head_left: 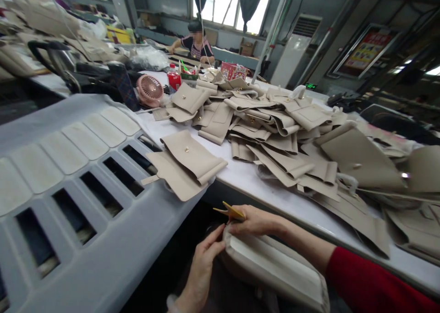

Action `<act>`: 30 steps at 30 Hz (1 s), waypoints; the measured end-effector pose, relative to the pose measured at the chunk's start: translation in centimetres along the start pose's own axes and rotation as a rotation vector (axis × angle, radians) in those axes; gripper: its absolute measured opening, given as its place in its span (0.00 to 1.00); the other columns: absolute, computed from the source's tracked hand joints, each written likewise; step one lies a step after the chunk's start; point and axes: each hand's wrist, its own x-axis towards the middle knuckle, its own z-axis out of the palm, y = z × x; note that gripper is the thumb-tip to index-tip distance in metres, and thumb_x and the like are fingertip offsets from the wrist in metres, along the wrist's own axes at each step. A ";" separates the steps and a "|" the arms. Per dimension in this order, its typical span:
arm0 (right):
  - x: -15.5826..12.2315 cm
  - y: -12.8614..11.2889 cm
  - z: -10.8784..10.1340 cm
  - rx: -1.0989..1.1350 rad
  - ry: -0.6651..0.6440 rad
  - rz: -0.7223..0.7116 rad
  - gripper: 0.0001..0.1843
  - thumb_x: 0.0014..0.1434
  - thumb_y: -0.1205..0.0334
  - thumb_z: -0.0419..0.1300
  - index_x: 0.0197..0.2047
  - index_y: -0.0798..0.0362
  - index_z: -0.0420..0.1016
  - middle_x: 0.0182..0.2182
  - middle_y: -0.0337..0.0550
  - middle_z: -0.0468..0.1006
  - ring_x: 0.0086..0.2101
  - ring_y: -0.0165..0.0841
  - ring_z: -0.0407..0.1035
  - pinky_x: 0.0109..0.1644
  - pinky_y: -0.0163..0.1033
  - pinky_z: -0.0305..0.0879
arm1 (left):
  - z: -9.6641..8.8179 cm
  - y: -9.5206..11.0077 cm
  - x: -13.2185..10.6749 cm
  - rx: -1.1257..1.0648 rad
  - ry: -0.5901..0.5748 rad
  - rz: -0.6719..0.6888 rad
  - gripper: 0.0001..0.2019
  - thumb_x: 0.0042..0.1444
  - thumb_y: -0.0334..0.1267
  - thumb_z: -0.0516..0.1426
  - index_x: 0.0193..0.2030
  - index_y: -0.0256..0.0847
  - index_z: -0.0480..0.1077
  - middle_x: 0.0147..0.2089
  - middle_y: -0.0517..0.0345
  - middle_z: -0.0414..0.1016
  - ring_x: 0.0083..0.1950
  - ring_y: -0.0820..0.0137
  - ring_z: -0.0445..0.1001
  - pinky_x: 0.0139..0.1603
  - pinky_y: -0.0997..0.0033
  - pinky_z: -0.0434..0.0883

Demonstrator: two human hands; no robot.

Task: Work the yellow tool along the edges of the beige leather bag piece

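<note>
My right hand (pixel 252 221) is closed on small yellow snips (pixel 229 211), held just below the table's front edge. My left hand (pixel 202 267) pinches the near corner of a beige leather bag piece (pixel 275 267) that lies across my lap. The two hands meet at that corner, and the snips' blades point left. A red sleeve (pixel 371 285) covers my right arm.
A white table (pixel 247 180) carries a big heap of beige leather flaps (pixel 275 129), with two loose ones (pixel 187 164) near the front. At the left is a grey slotted tray (pixel 85 221). A pink fan (pixel 150 90) and a red bottle (pixel 174 78) stand behind. Another person (pixel 195 45) sits far back.
</note>
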 end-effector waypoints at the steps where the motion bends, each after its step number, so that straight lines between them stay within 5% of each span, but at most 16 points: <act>1: 0.0 0.1 -0.1 0.002 -0.003 -0.006 0.12 0.54 0.54 0.65 0.40 0.50 0.74 0.33 0.34 0.77 0.34 0.32 0.69 0.36 0.34 0.61 | 0.1 -0.1 0.1 -0.003 -0.002 -0.009 0.25 0.58 0.39 0.59 0.62 0.40 0.69 0.66 0.51 0.67 0.71 0.54 0.57 0.72 0.56 0.52; 13: -0.3 1.2 -0.3 -0.030 0.032 0.004 0.16 0.51 0.47 0.65 0.38 0.48 0.73 0.32 0.35 0.78 0.33 0.34 0.71 0.31 0.35 0.58 | 1.2 0.1 0.5 -0.016 -0.020 -0.064 0.27 0.55 0.35 0.60 0.63 0.39 0.68 0.64 0.48 0.68 0.68 0.56 0.61 0.71 0.59 0.55; 19: -0.8 0.6 -0.3 -0.091 0.090 0.042 0.13 0.51 0.49 0.64 0.36 0.48 0.72 0.32 0.38 0.78 0.33 0.36 0.71 0.31 0.36 0.54 | 2.6 0.8 0.8 0.196 0.035 0.006 0.30 0.51 0.36 0.60 0.63 0.36 0.68 0.60 0.47 0.72 0.65 0.52 0.66 0.66 0.56 0.63; 24: -1.5 0.0 0.0 -0.129 0.128 0.091 0.13 0.50 0.49 0.62 0.34 0.48 0.71 0.31 0.40 0.78 0.33 0.39 0.71 0.30 0.37 0.53 | 3.2 0.7 0.5 0.396 0.077 0.092 0.28 0.53 0.40 0.57 0.62 0.35 0.69 0.63 0.49 0.70 0.66 0.53 0.65 0.69 0.57 0.60; 30: -2.7 -0.6 0.2 -0.149 0.153 0.121 0.14 0.51 0.47 0.63 0.36 0.47 0.72 0.34 0.40 0.79 0.35 0.39 0.73 0.31 0.36 0.55 | 2.9 0.3 -0.8 0.280 0.023 0.054 0.30 0.55 0.43 0.60 0.65 0.39 0.66 0.65 0.51 0.68 0.68 0.55 0.62 0.69 0.58 0.59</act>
